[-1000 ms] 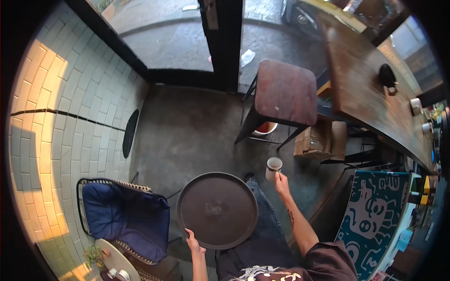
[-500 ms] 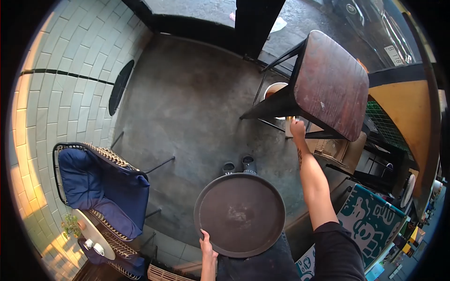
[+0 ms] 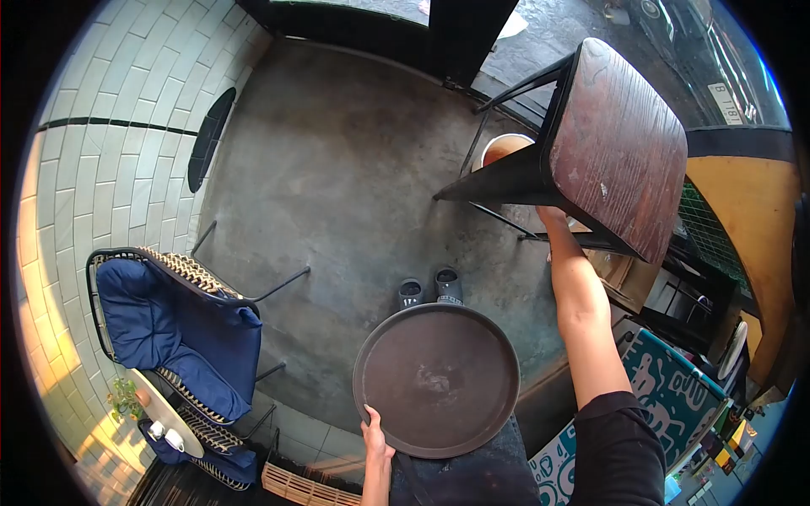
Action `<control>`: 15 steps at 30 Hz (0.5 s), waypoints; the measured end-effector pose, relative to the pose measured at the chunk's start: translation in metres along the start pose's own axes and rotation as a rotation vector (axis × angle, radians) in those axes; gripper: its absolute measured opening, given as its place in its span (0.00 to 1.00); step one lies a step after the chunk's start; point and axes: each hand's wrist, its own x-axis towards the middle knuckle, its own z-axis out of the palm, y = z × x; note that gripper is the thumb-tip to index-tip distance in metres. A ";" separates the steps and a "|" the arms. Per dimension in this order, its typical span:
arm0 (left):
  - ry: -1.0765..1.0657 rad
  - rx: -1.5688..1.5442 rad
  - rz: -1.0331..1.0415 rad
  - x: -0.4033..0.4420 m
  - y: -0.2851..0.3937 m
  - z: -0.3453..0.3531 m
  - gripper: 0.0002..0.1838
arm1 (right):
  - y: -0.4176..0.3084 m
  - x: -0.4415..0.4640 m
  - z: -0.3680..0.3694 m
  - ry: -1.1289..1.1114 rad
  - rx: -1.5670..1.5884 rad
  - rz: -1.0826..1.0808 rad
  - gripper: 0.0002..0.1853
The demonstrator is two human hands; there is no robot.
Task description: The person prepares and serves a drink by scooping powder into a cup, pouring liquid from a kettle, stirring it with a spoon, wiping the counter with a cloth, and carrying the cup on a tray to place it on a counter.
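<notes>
"Brown and round, with a pale scuff at its middle, the tray (image 3: 436, 384) is already up in front of your body, so your hold on it looks settled."

"And how far has your other side got?"

"Your right arm (image 3: 586, 312) is stretched out, and your right hand (image 3: 553, 217) is in beneath the seat of the stool (image 3: 622, 148). I judge that you are deep in that reach. Whether anything there is finished or left to do, I cannot tell, because the stool covers it."

"What do your hands hold, then?"

"Your left hand (image 3: 377, 438) is closed on the tray's near left edge, thumb over the rim. Your right shows little past the wrist: spread, curled or gripping, I cannot tell which."

"Where does everything lie about you?"

"Your tray touches your left hand and is well apart from your right. Beyond your right hand, past the stool's front leg, stands a white bucket (image 3: 484, 157), orange-brown inside. You have it near; contact cannot be made out. Your shoes (image 3: 449, 288) show just past the tray's far edge."
</notes>
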 end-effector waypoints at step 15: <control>-0.153 0.030 -0.034 0.005 0.035 -0.025 0.38 | 0.027 -0.129 -0.043 -0.100 1.263 0.333 0.23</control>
